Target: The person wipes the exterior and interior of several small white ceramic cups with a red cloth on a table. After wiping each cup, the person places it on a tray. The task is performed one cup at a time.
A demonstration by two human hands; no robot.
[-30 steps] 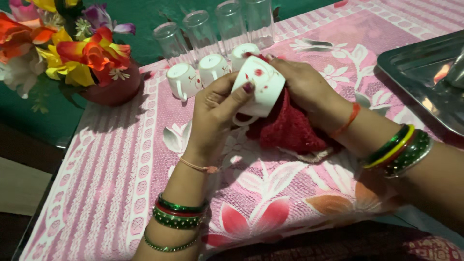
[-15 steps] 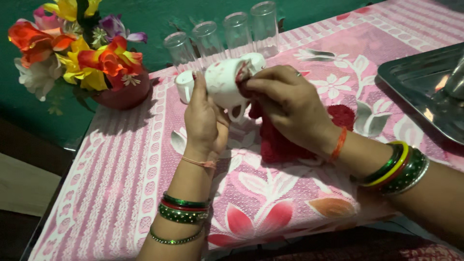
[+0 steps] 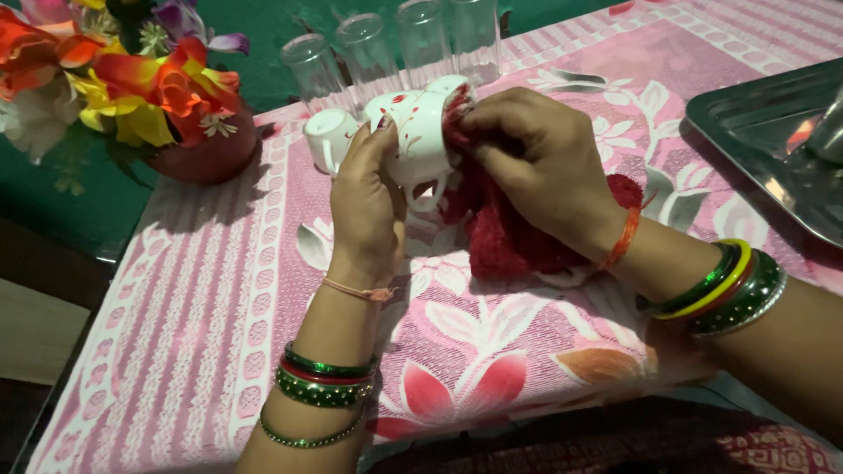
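While the white red-flowered china cup (image 3: 420, 140) is gripped by the left hand (image 3: 367, 197), a soft red cloth (image 3: 505, 224) is pinched by the right hand (image 3: 536, 162); being fragile and slippery, it is best held by its body

Green table (image 3: 61, 206) under a pink floral cloth (image 3: 202, 290), dim floor left

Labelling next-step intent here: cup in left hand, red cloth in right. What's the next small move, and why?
Probably turn the cup a little in the left hand. The right hand presses the red cloth at the rim on one side only, so the rest of the cup looks untouched by the cloth.
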